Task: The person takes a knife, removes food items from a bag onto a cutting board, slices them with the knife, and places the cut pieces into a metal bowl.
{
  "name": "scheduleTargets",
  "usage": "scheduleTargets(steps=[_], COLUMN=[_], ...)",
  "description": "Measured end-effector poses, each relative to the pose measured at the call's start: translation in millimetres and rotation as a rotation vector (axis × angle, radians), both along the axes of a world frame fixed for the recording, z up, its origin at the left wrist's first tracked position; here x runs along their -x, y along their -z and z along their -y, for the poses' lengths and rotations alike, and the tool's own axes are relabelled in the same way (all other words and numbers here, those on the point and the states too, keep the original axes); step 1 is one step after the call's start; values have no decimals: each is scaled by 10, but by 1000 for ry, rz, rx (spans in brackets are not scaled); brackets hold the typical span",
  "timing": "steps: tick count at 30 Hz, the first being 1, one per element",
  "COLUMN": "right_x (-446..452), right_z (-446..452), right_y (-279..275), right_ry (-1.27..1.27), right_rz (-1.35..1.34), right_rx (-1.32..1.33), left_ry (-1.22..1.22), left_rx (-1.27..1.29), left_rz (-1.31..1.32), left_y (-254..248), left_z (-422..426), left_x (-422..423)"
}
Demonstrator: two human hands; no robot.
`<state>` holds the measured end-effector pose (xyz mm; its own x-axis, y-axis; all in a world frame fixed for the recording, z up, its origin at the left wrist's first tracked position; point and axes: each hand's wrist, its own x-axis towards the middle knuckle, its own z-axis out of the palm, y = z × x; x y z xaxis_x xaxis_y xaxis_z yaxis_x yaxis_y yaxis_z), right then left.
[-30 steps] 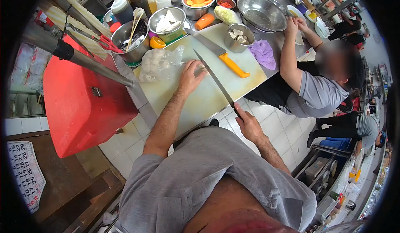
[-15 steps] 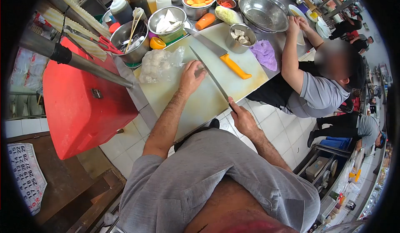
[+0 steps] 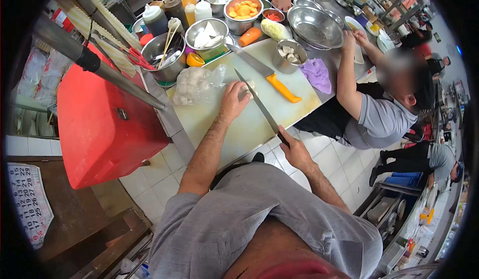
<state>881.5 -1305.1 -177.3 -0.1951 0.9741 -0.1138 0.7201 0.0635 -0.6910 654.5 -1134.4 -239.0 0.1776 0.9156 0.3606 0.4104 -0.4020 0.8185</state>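
My right hand [image 3: 297, 152] grips the dark handle of a long knife [image 3: 264, 110]. Its blade points away from me over the white cutting board [image 3: 214, 129]. Close against the blade, the curled fingers of my left hand [image 3: 234, 100] hold a small whitish piece of food [image 3: 250, 86] on the board; its exact kind is unclear. A clear plastic bag [image 3: 194, 85] with pale lumps lies beyond my left hand. To the right rests a second knife with a yellow handle [image 3: 283, 88]. A metal pot [image 3: 290, 58] of pale cut chunks stands at the board's far right.
Bowls of sliced carrot [image 3: 243, 10] and white wedges [image 3: 206, 35], plus sauce bottles [image 3: 154, 19], line the back. A purple cloth [image 3: 316, 74] lies by the board. A co-worker [image 3: 379, 107] stands at right; another person's hand [image 3: 281, 0] reaches in at the back. A red bin [image 3: 110, 124] is at left.
The knife blade has come against the whitish piece at my left fingertips, which now shows more plainly. The other person's hand at the back has moved. The view has shifted slightly.
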Motion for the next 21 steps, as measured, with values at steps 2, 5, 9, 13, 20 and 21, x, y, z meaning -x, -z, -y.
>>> scheduleTargets(steps=[2, 5, 9, 13, 20, 21], right_x=[-20, 42, -13, -46, -266, -329], right_z=[-3, -13, -19, -24, 199, 249], right_y=[-56, -194, -194, -233, -321, -306], right_ry=[20, 34, 87, 140, 369, 407], right_rz=[-1, 299, 133, -123, -212, -221], right_rx=[9, 5, -86, -182, -114, -109], left_ry=[8, 7, 0, -120, -60, -54], left_rx=[19, 109, 15, -247, -257, -261], left_rz=[7, 23, -30, -320, -618, -619], left_y=[24, -26, 86, -44, 237, 235], left_z=[-3, 20, -14, 24, -365, -430], left_x=[-3, -3, -80, -472, -687, -688])
